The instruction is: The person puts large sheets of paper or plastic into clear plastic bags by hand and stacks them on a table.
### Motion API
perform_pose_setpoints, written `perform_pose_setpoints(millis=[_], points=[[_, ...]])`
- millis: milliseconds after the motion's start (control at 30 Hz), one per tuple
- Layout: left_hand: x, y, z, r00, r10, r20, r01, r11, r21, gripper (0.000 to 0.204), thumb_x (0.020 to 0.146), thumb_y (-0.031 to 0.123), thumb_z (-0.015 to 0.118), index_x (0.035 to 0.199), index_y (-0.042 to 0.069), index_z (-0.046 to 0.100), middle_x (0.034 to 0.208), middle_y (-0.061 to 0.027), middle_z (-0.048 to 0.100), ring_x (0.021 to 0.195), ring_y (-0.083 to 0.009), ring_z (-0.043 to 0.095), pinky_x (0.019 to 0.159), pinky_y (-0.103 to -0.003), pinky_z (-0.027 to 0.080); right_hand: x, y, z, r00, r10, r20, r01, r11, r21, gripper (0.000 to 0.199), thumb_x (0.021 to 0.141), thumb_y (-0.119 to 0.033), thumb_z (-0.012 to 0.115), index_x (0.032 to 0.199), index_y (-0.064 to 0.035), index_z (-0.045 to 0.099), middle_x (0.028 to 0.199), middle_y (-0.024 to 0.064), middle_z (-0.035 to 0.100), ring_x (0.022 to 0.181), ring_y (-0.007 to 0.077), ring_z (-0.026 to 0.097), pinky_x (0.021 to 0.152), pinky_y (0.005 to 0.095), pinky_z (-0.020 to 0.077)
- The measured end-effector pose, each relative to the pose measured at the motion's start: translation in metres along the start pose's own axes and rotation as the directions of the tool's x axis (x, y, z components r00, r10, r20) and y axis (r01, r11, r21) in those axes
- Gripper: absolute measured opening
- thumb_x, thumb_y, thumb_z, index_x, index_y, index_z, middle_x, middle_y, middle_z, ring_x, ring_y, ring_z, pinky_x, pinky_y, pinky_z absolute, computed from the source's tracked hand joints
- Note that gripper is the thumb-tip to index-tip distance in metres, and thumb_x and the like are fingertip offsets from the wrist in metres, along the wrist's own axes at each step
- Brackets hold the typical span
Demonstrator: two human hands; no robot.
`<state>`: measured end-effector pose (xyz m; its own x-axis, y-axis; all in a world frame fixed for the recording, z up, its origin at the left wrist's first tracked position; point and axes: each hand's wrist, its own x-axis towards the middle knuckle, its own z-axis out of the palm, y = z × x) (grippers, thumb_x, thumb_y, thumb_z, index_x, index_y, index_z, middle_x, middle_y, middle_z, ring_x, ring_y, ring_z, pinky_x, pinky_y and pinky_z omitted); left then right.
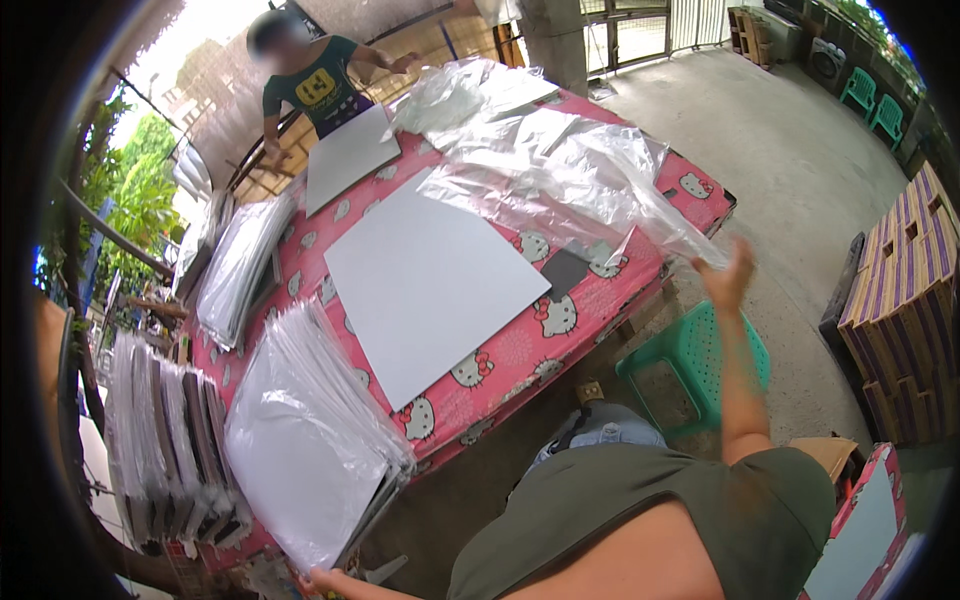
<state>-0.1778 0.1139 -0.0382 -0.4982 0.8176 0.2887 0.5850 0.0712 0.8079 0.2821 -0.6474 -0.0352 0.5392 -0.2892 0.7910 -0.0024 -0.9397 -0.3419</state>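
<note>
My right hand (728, 272) is raised at the tabletop's (520, 350) right edge, its grip pinching the corner of a clear plastic bag (590, 190) that trails back over the pink cartoon-print cover. My left hand (325, 580) sits low at the bottom edge, just under a stack of bagged white boards (300, 440) leaning on the near-left corner — whether that grip is spread or pressed together I cannot tell. A bare white board (430, 300) lies flat mid-tabletop, a small dark square (566, 272) just beside it. Another person (320, 85) leans over a second white board (348, 155) at the far end. A green plastic stool (700, 365) stands below my right arm.
</note>
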Motion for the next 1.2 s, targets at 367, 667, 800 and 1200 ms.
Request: perform_pose_setpoints(millis=[367,667,800,1200], points=[[-0.362,0.292,-0.022,0.091,0.896,0.434,-0.144,0.443,-0.885,0.077,0.064,0.009,0.069,0.129,0.003,0.028,0.131,-0.0128,0.030,0.121,-0.0261,0.027,0.101,-0.037,0.022,0.011,-0.081,0.050,0.814,0.422,0.398,-0.570,0.711,0.411,0.015,0.069,-0.005,0.046,0.070,0.0057,0.057,0.063,0.0142,0.057,0.055,0.0208,0.052,0.052,0.0346,0.0402],[-0.452,0.290,-0.063,-0.453,0.769,0.451,0.038,0.522,-0.852,0.036,0.066,0.001,0.068,0.101,0.002,0.058,0.081,-0.0063,0.060,0.079,-0.0132,0.056,0.067,-0.025,0.044,0.040,-0.244,-0.094,0.601,-0.680,0.420,0.065,0.565,0.822,0.013,0.065,-0.010,0.060,0.077,-0.0052,0.061,0.067,0.0108,0.057,0.061,0.0281,0.056,0.054,0.0359,0.0435],[-0.446,0.277,-0.052,-0.156,0.790,0.593,0.346,0.606,-0.717,0.016,0.074,-0.005,0.057,0.088,0.001,0.060,0.080,-0.0062,0.061,0.072,-0.0111,0.056,0.061,-0.024,0.045,0.045,-0.249,-0.093,0.672,-0.643,0.367,-0.034,0.469,0.883,0.022,0.064,0.006,0.056,0.083,-0.0031,0.061,0.069,0.0112,0.056,0.062,0.0274,0.056,0.057,0.0324,0.0451],[-0.437,0.272,-0.074,-0.169,0.599,0.782,0.446,0.755,-0.481,0.008,0.080,0.006,0.059,0.072,0.003,0.058,0.064,0.0017,0.054,0.067,-0.0068,0.054,0.063,-0.021,0.044,0.043,-0.256,-0.071,0.743,-0.553,0.378,-0.275,0.263,0.925,0.014,0.067,0.000,0.065,0.079,-0.0010,0.060,0.074,0.0109,0.059,0.064,0.0195,0.058,0.058,0.0263,0.0459]])
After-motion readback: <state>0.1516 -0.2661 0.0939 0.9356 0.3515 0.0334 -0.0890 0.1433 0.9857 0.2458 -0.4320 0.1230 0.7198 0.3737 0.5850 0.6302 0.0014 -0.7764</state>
